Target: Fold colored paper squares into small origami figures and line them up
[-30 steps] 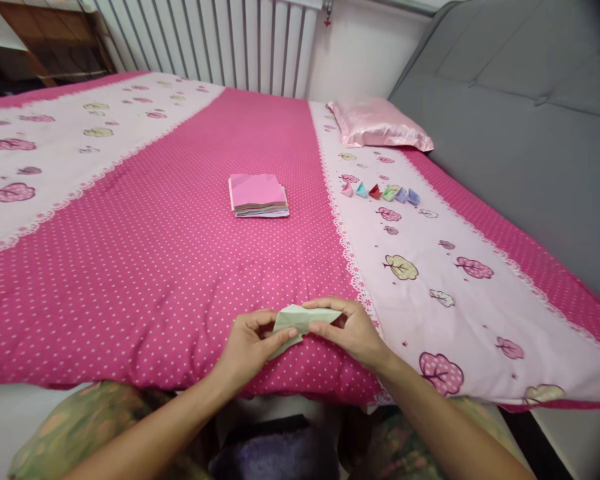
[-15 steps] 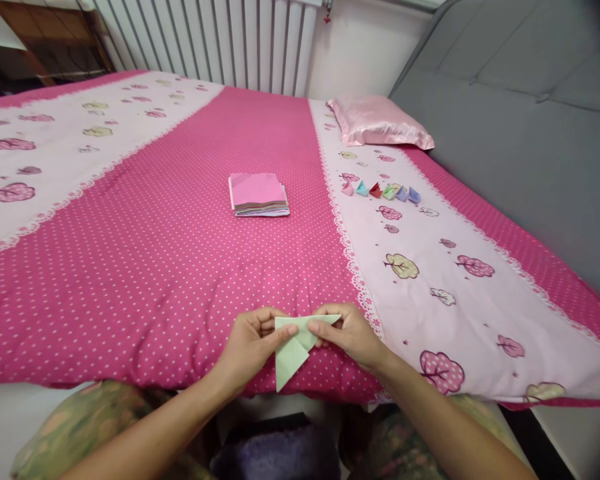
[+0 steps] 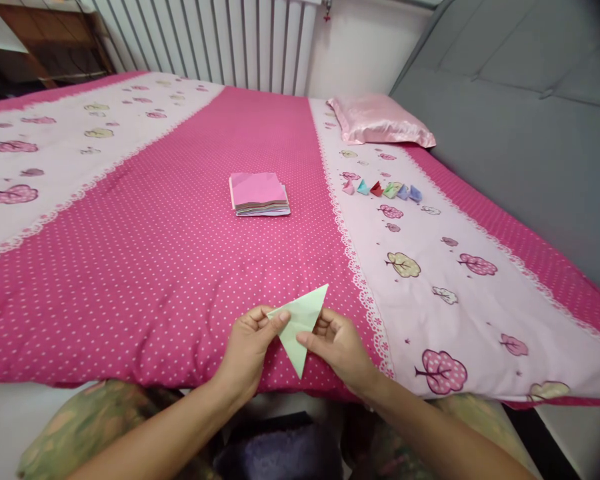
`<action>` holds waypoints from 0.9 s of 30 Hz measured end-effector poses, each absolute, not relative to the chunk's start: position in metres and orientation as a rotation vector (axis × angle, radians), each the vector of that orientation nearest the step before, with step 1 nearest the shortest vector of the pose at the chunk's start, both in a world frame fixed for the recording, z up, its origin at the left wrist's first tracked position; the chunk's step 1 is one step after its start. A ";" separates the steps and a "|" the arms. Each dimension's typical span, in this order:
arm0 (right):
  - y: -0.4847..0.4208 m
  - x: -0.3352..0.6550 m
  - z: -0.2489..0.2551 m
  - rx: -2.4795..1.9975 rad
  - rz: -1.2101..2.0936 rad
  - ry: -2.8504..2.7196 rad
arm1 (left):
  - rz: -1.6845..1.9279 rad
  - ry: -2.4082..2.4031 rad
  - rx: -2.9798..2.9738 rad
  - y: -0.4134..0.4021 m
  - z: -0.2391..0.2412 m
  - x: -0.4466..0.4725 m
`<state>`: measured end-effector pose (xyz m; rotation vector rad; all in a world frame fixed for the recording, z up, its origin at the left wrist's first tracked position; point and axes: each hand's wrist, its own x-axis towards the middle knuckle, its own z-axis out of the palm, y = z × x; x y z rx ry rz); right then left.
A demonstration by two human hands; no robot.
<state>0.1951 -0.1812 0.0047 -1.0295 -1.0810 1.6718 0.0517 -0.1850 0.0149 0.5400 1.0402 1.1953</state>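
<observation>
A pale green sheet of origami paper (image 3: 300, 320), folded into a triangle, is held between my two hands over the front edge of the bed. My left hand (image 3: 247, 347) pinches its left corner, thumb on top and fingers behind. On the right side, my right hand (image 3: 343, 350) grips the paper with its thumb pressed on the face. One point of the triangle sticks up to the right and another points down toward me. The fingers behind the paper are partly hidden.
Farther back on the pink dotted bedspread (image 3: 180, 253) lies a stack of coloured paper squares (image 3: 259, 193). A row of several small folded paper pieces (image 3: 383, 190) sits to the right. Behind them is a pink pillow (image 3: 380, 120) beside a grey headboard (image 3: 520, 127).
The green paper has turned in my hands: its flat top edge now slopes up to the right, and the small flap that showed is out of sight. My right hand has shifted lower.
</observation>
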 end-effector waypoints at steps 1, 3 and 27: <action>-0.180 0.195 0.005 -1.036 1.649 -1.074 | 1.186 1.032 0.539 -0.185 0.016 0.052; -0.177 0.199 0.008 -1.051 1.604 -1.062 | 1.144 1.036 0.581 -0.185 0.017 0.051; -0.169 0.216 0.018 -1.137 1.601 -1.533 | 1.072 1.175 0.894 -0.173 0.027 0.032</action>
